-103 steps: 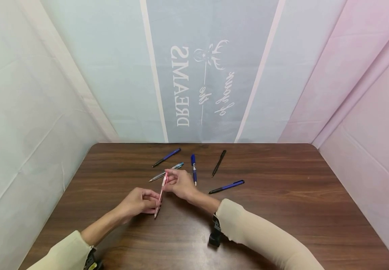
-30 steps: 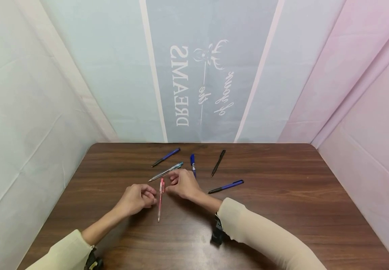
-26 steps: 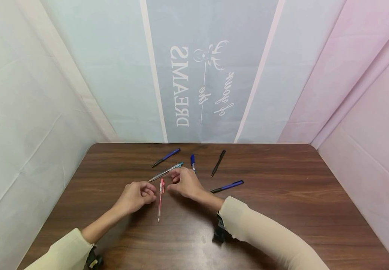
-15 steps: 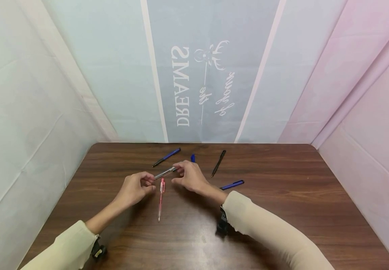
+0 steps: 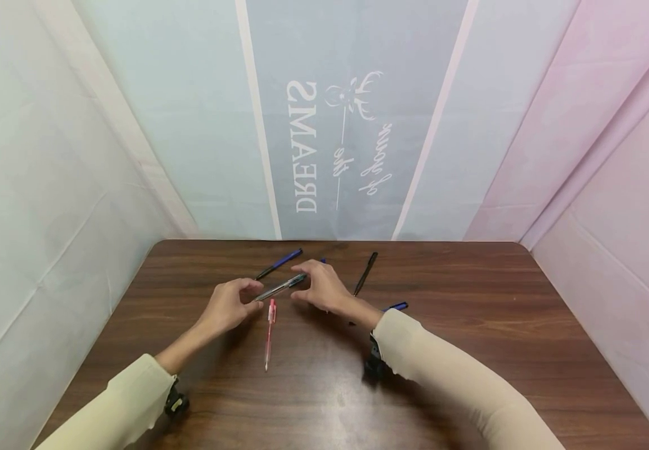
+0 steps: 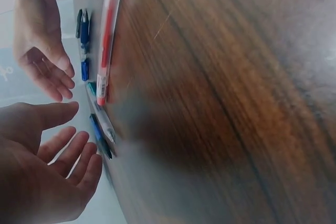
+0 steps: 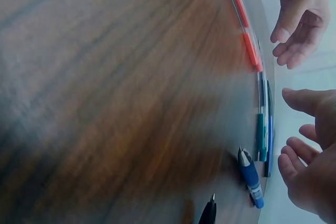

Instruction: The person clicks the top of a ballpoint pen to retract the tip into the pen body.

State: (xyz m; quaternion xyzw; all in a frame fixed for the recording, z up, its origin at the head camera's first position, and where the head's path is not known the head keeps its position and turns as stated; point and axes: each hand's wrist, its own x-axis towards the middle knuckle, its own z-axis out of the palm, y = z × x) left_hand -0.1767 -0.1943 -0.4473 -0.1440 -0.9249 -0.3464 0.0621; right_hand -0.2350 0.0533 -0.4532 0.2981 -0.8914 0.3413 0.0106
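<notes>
With left hand point(image 5: 229, 306) and right hand point(image 5: 326, 287) spread, the clear pen point(image 5: 281, 287) is found between them on the counter point(image 5: 448, 350), its positioning judged the current step and clearance of the red pen point(image 5: 269, 332) next called for.

The right hand point(image 7: 323, 177) sits at the right border — thumb and fingers spread, apart from the pens. Higher up, the left hand point(image 7: 302, 3) shows loosely bent fingers. On the wood-grain counter point(image 7: 131, 98) lie a red pen point(image 7: 252, 51), a teal-ended pen point(image 7: 261, 132), a slim blue pen point(image 7: 270, 129) just beside it and — nearer — a silver-tipped blue pen point(image 7: 249, 174) and a black pen point(image 7: 208, 213).
</notes>
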